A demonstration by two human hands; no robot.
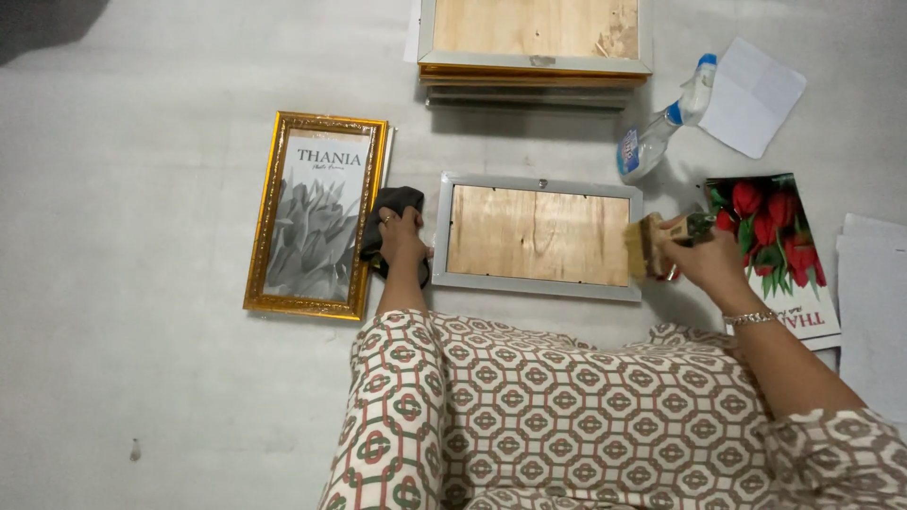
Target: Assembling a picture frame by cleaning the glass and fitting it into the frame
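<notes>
The silver frame lay face down on the pale floor, its wooden backing up, right in front of the seated person. The left hand pressed flat on a dark cloth at the frame's left edge — fingers spread, gripping nothing. The right hand was closed round a wide paintbrush, bristles touching the frame's right edge. A gold frame lay just left — a spray bottle and more stacked frames beyond.

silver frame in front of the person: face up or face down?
Face down. The silver frame shows its bare wooden backing board, no picture. The right hand holds a brush at its right edge.
</notes>
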